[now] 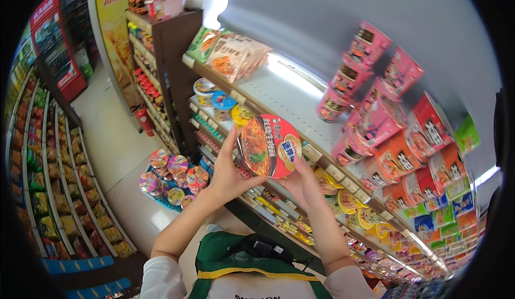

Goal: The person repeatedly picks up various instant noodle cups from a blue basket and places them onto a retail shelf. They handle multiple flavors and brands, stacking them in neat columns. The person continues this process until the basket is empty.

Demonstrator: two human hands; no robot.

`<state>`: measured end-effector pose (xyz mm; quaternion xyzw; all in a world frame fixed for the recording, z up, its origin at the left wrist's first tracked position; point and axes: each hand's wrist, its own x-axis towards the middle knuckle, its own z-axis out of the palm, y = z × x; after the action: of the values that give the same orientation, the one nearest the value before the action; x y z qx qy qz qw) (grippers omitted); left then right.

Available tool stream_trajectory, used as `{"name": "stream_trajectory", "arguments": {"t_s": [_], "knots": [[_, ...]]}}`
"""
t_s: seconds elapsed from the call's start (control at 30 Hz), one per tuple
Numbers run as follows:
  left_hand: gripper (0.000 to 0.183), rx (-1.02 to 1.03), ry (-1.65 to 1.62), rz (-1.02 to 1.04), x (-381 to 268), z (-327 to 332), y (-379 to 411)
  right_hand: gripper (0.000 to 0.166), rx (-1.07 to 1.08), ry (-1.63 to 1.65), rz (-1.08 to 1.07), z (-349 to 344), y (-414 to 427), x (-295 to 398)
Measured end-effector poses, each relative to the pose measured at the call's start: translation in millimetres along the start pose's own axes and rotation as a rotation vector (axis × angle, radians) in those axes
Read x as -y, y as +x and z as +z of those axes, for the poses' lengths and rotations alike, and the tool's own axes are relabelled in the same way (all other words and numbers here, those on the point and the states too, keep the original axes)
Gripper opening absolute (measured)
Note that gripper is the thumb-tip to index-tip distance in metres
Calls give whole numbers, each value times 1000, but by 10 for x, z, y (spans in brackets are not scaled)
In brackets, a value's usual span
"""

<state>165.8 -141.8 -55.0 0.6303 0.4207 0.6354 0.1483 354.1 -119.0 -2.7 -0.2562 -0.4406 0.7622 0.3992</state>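
Observation:
Between my two hands is a round instant noodle cup point(268, 146), its red and black printed lid turned up toward me. My left hand point(229, 174) grips its left and near side. On the right side, my right hand point(302, 182) holds it with the thumb against the lid's edge. The cup is in front of the shelf unit, over the front edge of the upper shelf point(281, 94). Pink noodle tubs point(370, 45) are stacked on that shelf to the right. Packaged noodle bags point(237, 55) lie at its left end.
A blue basket point(169, 204) of instant noodle cups is on the floor to my left. Lower shelves carry tubs, such as a blue-lidded tub point(223, 104). A fire extinguisher point(143, 118) stands by a brown shelf point(181, 57). Snack racks point(60, 178) line the far left.

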Motion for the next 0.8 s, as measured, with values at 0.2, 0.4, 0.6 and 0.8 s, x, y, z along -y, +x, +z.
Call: {"name": "stream_trajectory", "arguments": {"t_s": [0.2,0.4,0.6,0.8], "knots": [[100,6,113,-255,432,-477,-493,59,-46,28,264,-16,463,-871],[84,-105,-296,-625,1023,-979,-952,49,-90,56,465,79,1063,-1630],[60,-246,-488,-827,1976,-1281,-1466,47,-109,183,670,-44,1612,-2508],[46,-361,-555,-1128,2284,-1376,-1438,47,-161,166,715,-202,1964,-3205]]}}
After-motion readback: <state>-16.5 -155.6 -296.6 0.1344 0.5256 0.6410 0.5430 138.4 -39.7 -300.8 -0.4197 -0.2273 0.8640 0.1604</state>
